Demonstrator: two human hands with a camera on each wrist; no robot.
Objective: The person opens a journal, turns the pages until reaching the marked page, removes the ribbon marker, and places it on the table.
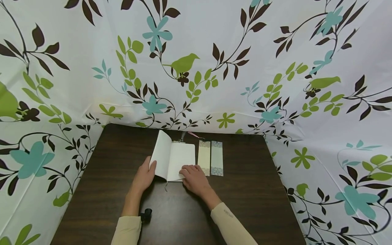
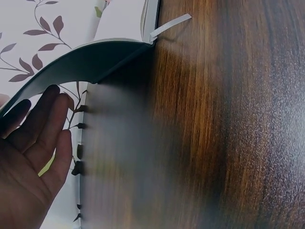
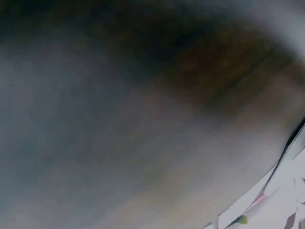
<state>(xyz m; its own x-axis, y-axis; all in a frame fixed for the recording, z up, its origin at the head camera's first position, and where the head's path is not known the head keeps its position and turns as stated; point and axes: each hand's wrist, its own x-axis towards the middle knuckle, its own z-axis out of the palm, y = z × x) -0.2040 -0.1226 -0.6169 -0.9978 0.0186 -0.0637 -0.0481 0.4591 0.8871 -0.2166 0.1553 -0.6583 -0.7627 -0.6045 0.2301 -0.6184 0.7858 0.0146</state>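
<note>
An open notebook (image 1: 182, 154) with blank white pages and a dark cover is on the dark wooden table. Its left side stands raised, and my left hand (image 1: 145, 173) holds that side by the edge, thumb on the page. In the left wrist view, the fingers (image 2: 47, 126) lie behind the bent dark cover (image 2: 90, 59). A thin pale ribbon (image 2: 172, 25) sticks out at the spine. My right hand (image 1: 193, 178) rests on the lower right corner of the right page. The right wrist view is mostly blurred and dark.
Right of the notebook lie a cream bookmark (image 1: 203, 158) and a pale blue-green bookmark (image 1: 217, 158), side by side. A pink tassel (image 1: 193, 135) lies above them. Behind the notebook a grey tassel (image 1: 183, 135) shows. Patterned cloth (image 1: 232, 85) hangs beyond the table's (image 1: 263, 211) edges.
</note>
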